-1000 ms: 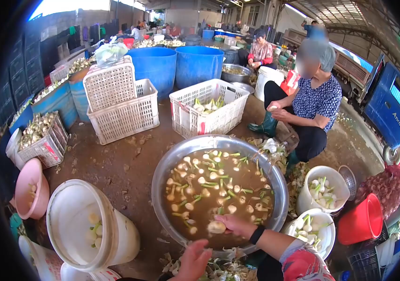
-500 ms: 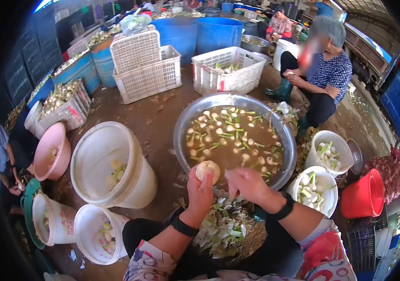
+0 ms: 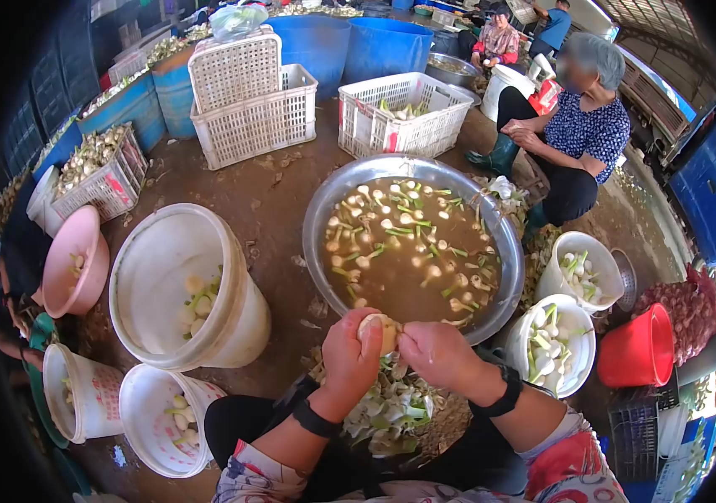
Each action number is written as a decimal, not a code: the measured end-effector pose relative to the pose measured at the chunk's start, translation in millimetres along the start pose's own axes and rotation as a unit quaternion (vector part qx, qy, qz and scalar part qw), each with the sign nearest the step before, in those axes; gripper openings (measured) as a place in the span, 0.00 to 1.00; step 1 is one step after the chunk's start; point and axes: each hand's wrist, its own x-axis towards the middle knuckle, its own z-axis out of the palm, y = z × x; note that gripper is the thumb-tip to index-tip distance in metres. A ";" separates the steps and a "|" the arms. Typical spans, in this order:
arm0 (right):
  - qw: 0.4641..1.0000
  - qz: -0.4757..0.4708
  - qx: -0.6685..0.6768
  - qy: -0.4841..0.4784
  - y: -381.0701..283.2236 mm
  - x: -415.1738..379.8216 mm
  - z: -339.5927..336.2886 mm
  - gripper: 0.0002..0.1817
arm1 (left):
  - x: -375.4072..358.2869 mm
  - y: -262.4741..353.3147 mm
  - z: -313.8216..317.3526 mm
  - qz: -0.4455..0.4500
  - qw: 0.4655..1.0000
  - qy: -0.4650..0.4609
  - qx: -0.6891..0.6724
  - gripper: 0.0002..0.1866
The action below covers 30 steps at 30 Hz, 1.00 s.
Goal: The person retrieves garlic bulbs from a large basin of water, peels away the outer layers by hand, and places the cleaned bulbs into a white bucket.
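A pale, round garlic bulb [image 3: 388, 333] is held in my left hand [image 3: 353, 352], whose fingers wrap round it. My right hand [image 3: 437, 352] is closed in a pinch at the bulb's right side, touching it; its fingertips are partly hidden. Both hands are just over the near rim of a wide metal basin [image 3: 316, 251]. Brownish water in the basin holds many floating garlic bulbs with green stems [image 3: 408, 220]. Below my hands, between my knees, lies a heap of peeled skins and leaves [image 3: 387, 411].
White buckets with bulbs stand left [image 3: 236, 327] and right [image 3: 580, 369]. Beyond are a pink tub [image 3: 93, 272], a red bucket [image 3: 639, 348], white crates [image 3: 253, 130] and blue barrels [image 3: 387, 50]. A seated co-worker [image 3: 584, 126] is across the basin on the right.
My right hand has moved left and its fingers now meet the garlic bulb. Both hands sit slightly lower against the basin, and the bulb has turned a little to the right.
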 end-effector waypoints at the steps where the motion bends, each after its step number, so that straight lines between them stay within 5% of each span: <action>1: 0.999 0.009 -0.028 0.024 0.3 -0.5 3.9 0.12 | 0.1 0.7 -0.9 0.037 0.995 -0.007 0.087 0.12; 2: 0.997 0.017 -0.054 0.051 1.5 0.0 6.3 0.11 | 1.7 -0.3 1.6 0.038 0.995 -0.010 0.089 0.12; 4: 0.998 0.048 0.015 0.038 18.5 6.0 9.7 0.12 | 3.1 -4.0 6.8 -0.101 0.954 0.038 -0.279 0.14; 6: 0.993 0.069 0.091 0.027 65.2 11.5 28.2 0.12 | 19.0 -1.5 -3.2 -0.097 0.931 0.017 -0.351 0.16; 8: 0.944 -0.013 -0.275 -0.182 131.0 7.9 65.1 0.15 | 29.0 -0.3 -15.2 -0.106 0.874 -0.042 -0.472 0.20; 9: 0.946 -0.019 -0.271 -0.175 107.8 12.9 53.8 0.15 | 30.6 -1.2 -18.1 -0.101 0.879 -0.044 -0.464 0.20; 11: 0.978 0.074 -0.160 -0.113 65.4 16.3 18.1 0.16 | 27.1 -8.3 -15.8 -0.230 0.792 -0.041 -0.564 0.21; 12: 0.999 0.015 -0.004 -0.037 58.0 17.9 10.0 0.17 | 24.8 -17.4 -13.8 -0.188 0.818 -0.079 -0.538 0.21; 16: 0.986 -0.145 0.062 0.043 13.5 16.4 -3.6 0.17 | 22.3 -19.7 -2.2 -0.256 0.748 -0.176 -0.586 0.21; 17: 0.986 -0.053 0.159 -0.020 11.4 15.5 -3.0 0.17 | 20.9 -16.1 -3.6 -0.256 0.749 -0.178 -0.585 0.21; 18: 0.963 0.041 0.254 -0.082 11.5 13.7 -2.6 0.16 | 19.7 -7.6 -6.8 -0.263 0.807 -0.155 -0.505 0.21; 19: 0.963 0.043 0.255 -0.080 14.1 12.4 -3.6 0.16 | 20.8 -3.5 -9.3 -0.267 0.857 -0.130 -0.421 0.21; 20: 0.989 -0.006 0.140 -0.037 17.9 11.8 -5.2 0.15 | 31.5 -9.7 -18.4 -0.159 0.936 -0.246 -0.194 0.21; 21: 0.998 -0.056 0.023 0.006 20.5 10.9 -6.2 0.14 | 28.0 -7.8 -16.7 -0.160 0.936 -0.246 -0.196 0.21; 23: 0.998 -0.065 0.014 0.014 23.2 7.6 -5.7 0.13 | 17.8 -0.4 -15.5 -0.074 0.973 -0.174 -0.130 0.27; 30: 0.994 -0.064 0.061 0.070 24.9 3.4 3.8 0.12 | 25.2 0.9 -18.5 -0.008 0.984 -0.180 0.009 0.31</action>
